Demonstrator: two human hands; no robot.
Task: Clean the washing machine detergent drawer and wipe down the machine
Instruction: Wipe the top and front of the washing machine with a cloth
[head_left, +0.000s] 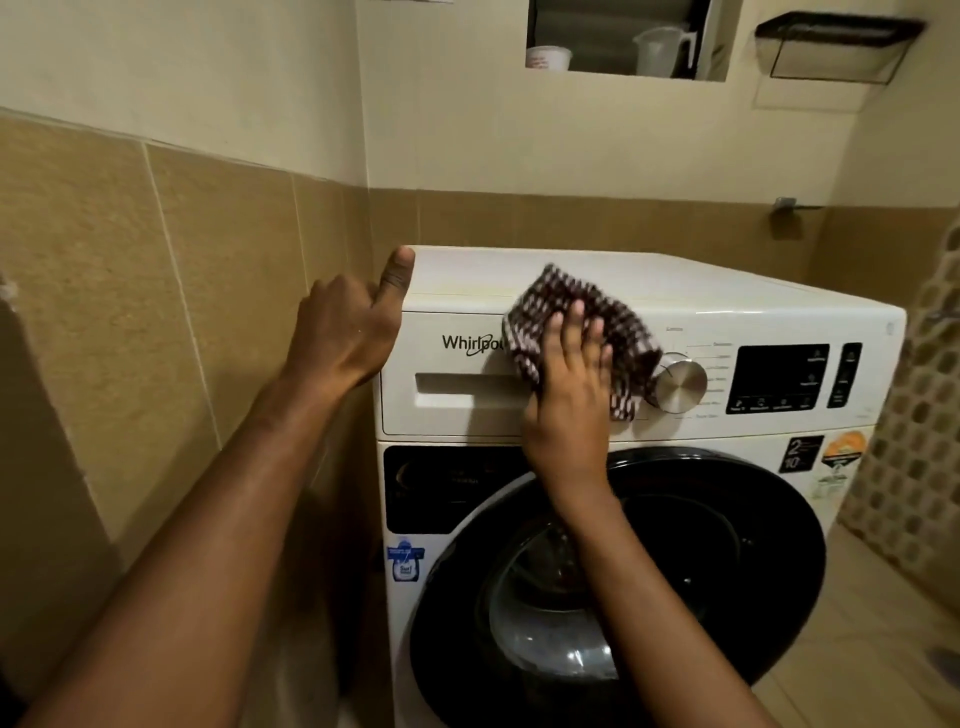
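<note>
A white front-loading washing machine (701, 296) stands in the corner. Its detergent drawer (452, 400) at the upper left of the front panel is closed. My right hand (569, 395) presses a brown-and-white checked cloth (618, 322) flat against the panel, between the drawer and the silver dial (680, 383). My left hand (345, 332) rests on the machine's top left corner, thumb lying on the top edge, the other fingers hidden down the side. The dark round door (727, 545) below is shut.
A tan tiled wall (156, 312) runs close along the machine's left side. Above, a wall niche holds a measuring jug (660, 49) and a small tub (548, 56). A perforated basket (914, 441) stands at the right. A black display panel (779, 376) sits right of the dial.
</note>
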